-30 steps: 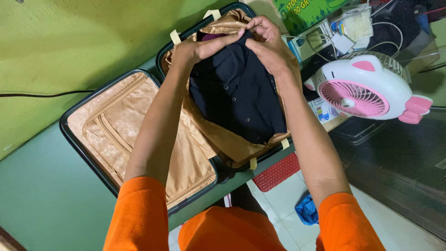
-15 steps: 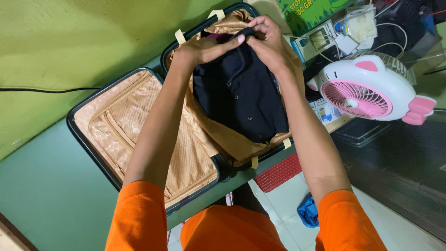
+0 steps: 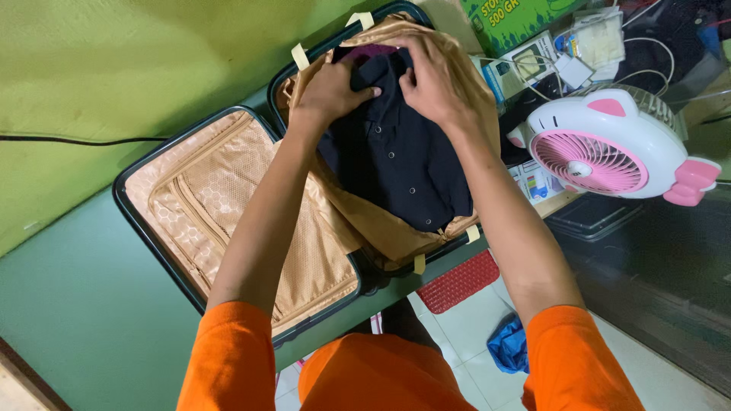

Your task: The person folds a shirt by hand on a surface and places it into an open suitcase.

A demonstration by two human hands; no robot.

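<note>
We see both hands pressed on a folded black shirt (image 3: 396, 164) that lies in the right half of an open suitcase (image 3: 164, 247), on its tan lining. Our left hand (image 3: 333, 90) lies at the shirt's eleven o'clock corner, fingers curled down onto the cloth with the thumb stretched across it; whether it pinches the fabric we cannot tell. Our right hand (image 3: 432, 80) rests at the shirt's twelve o'clock edge, fingers bent over the collar end, pressing rather than clearly gripping. A strip of purple cloth (image 3: 371, 52) shows just beyond the fingertips. The suitcase's left half, at nine o'clock, shows a zipped mesh pocket (image 3: 228, 221). At three o'clock from the shirt stands a white and pink fan (image 3: 601, 144).
</note>
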